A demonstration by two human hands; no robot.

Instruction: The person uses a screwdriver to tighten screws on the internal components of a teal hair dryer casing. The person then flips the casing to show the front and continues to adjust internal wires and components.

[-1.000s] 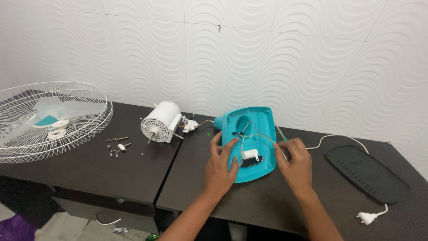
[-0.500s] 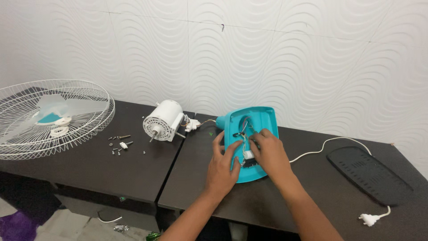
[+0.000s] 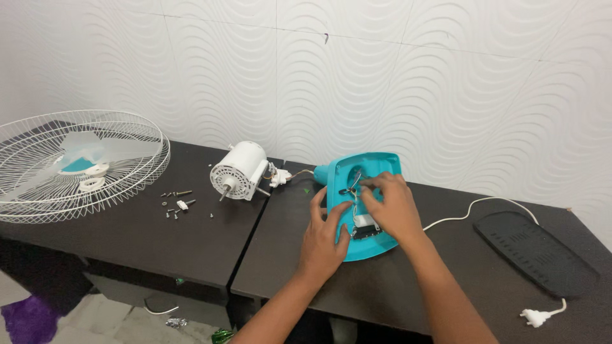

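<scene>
My right hand (image 3: pixel 390 205) pinches the thin wires (image 3: pixel 354 185) inside the teal fan base (image 3: pixel 376 167), just beyond my fingertips; my left hand (image 3: pixel 324 234), fingers spread, braces its near-left edge.

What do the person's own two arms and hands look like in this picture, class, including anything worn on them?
Both forearms are bare, with no sleeves showing. The left hand and the right hand wear no gloves; no rings, watch or bands can be seen. Each shows five slim fingers. No cables or markings appear on either arm.
</scene>
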